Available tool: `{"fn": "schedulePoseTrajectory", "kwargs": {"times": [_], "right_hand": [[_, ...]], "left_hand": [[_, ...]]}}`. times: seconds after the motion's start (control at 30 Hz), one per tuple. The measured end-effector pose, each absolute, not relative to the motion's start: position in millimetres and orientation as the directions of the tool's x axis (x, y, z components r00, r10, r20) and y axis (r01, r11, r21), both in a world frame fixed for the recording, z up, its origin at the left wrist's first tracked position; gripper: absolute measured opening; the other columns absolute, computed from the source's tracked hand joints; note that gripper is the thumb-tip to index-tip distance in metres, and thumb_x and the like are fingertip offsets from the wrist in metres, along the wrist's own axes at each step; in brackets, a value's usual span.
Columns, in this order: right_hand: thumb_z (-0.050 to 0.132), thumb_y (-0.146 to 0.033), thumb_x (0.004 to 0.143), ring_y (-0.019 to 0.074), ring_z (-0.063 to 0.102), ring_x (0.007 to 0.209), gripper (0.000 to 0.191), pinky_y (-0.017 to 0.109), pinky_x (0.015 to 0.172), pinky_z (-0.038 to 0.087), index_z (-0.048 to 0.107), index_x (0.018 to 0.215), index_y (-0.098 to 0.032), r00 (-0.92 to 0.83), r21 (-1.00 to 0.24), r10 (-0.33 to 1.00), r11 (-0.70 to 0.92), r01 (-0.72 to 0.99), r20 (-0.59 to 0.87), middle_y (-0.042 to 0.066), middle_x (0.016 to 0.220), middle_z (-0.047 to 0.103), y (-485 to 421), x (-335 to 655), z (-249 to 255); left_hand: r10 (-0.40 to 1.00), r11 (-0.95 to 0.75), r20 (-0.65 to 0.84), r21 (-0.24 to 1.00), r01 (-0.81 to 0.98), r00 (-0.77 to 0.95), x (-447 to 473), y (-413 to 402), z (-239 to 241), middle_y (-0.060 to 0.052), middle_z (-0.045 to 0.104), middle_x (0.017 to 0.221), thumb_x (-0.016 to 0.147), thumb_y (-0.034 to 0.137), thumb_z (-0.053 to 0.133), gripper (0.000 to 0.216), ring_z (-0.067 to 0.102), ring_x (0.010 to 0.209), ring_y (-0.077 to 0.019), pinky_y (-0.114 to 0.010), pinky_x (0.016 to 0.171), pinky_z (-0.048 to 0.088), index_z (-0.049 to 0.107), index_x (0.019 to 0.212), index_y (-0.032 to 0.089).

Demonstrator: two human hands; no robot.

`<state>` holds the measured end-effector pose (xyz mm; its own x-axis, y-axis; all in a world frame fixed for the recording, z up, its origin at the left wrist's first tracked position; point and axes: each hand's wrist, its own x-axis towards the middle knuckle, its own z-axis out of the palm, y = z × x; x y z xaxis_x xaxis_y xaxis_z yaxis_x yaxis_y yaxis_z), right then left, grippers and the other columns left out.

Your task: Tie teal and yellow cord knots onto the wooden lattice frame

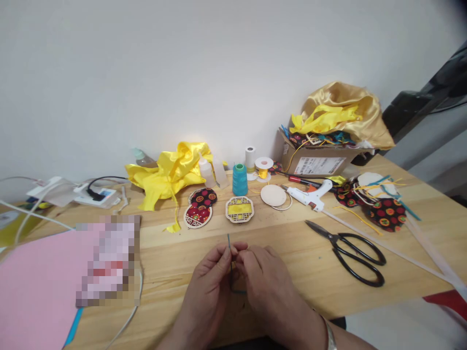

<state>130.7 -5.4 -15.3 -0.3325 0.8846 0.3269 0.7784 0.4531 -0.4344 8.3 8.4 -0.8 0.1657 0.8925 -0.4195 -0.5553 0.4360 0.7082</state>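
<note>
My left hand [207,282] and my right hand [268,279] meet over the near edge of the wooden table [292,253]. Both pinch a thin teal cord [229,253]; one end sticks up between the fingertips and a loop hangs below them. Just beyond the hands lie a round wooden lattice piece with yellow fabric [239,209] and a pair of lattice pieces with red patterned fabric [199,208]. A teal thread cone [240,179] stands behind them.
Black scissors [350,253] lie to the right, with a white glue gun [310,196] and long glue sticks [419,243] beyond. A cardboard box [317,163] of fabric scraps stands at the back right. Yellow satin [171,172] is heaped at the back; pink sheets [36,287] lie left.
</note>
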Motion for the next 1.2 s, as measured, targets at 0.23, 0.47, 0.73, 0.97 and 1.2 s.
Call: {"fn": "schedulePoseTrajectory", "kwargs": {"times": [0.23,0.47,0.73,0.97,1.2], "right_hand": [[0.04,-0.008,0.086,0.0187,0.048,0.074,0.014,0.033,0.069,0.039,0.051,0.088,-0.018,-0.328,-0.433,0.879,0.459,0.776,0.345,0.005,0.082,0.055,-4.4,129.6,-15.8],[0.043,-0.018,0.089,0.019,0.051,0.08,0.016,0.034,0.073,0.04,0.058,0.091,-0.02,-0.222,-0.565,0.894,0.422,0.709,0.39,0.005,0.084,0.059,3.0,138.8,-3.0],[0.065,-0.022,0.073,0.0123,0.054,0.07,0.016,0.025,0.066,0.043,0.069,0.088,-0.02,-0.175,-0.973,0.985,0.034,0.226,-0.007,-0.001,0.074,0.059,32.7,149.6,18.2],[0.065,-0.018,0.067,0.0111,0.052,0.065,0.006,0.023,0.063,0.042,0.067,0.063,-0.015,-0.259,-0.993,0.959,-0.116,0.008,-0.114,-0.001,0.065,0.057,38.0,147.9,16.8],[0.064,-0.022,0.073,0.0069,0.048,0.053,0.009,0.02,0.054,0.037,0.062,0.068,-0.014,-0.237,-0.98,0.963,-0.157,-0.122,-0.125,-0.002,0.058,0.059,42.5,157.0,28.2]], "left_hand": [[0.892,0.434,-0.427,0.718,-0.545,0.148,9.0,8.4,0.9,-0.003,0.064,0.07,0.077,0.025,0.062,0.017,0.055,0.061,-0.0124,-0.023,0.059,0.043,0.07,0.09,0.016],[0.922,0.368,-0.379,0.798,-0.477,0.077,7.7,9.0,-1.0,-0.002,0.062,0.074,0.077,0.025,0.063,0.012,0.051,0.064,-0.0113,-0.022,0.063,0.042,0.069,0.082,0.016],[0.972,0.229,-0.211,0.95,-0.211,0.102,6.7,6.8,1.0,0.0,0.063,0.073,0.078,0.027,0.06,0.013,0.051,0.072,-0.0139,-0.024,0.073,0.04,0.071,0.083,0.02],[0.975,0.172,-0.181,0.982,0.074,0.132,4.5,8.9,3.1,-0.001,0.064,0.068,0.078,0.03,0.057,0.019,0.055,0.074,-0.018,-0.026,0.07,0.04,0.069,0.068,0.019],[0.984,0.048,-0.085,0.974,0.222,0.159,1.7,11.0,0.9,0.0,0.059,0.067,0.079,0.027,0.055,0.018,0.055,0.071,-0.0174,-0.026,0.068,0.039,0.067,0.067,0.021]]}}
